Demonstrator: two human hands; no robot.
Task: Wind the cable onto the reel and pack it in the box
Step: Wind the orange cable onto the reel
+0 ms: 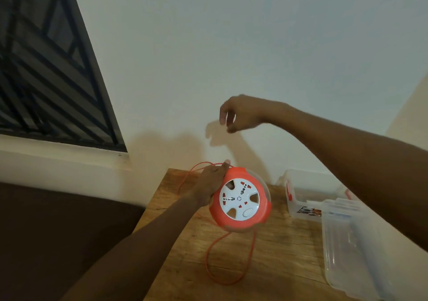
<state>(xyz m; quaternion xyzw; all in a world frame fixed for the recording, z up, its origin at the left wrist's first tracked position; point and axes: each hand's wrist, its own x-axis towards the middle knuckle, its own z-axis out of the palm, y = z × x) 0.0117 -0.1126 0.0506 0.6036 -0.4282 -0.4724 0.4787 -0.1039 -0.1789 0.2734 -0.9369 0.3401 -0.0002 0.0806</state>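
Observation:
My left hand (208, 186) grips the orange cable reel (261, 210) by its left rim and holds it tilted above the wooden table (284, 249). The reel's white socket face points toward me. A thin orange cable (207, 260) hangs from the reel's underside in a loop on the table, and another strand arcs out past my left fingers. My right hand (242, 113) is raised above the reel near the wall, its fingers loosely curled. No cable is visible in it. The clear plastic box (292, 204) with red clips stands open at the table's right.
A clear plastic lid (347, 242) lies in front of the box at the table's right edge. A printed card sits inside the box. A barred window (46, 68) fills the left wall, with a dark surface (46, 231) below it beside the table.

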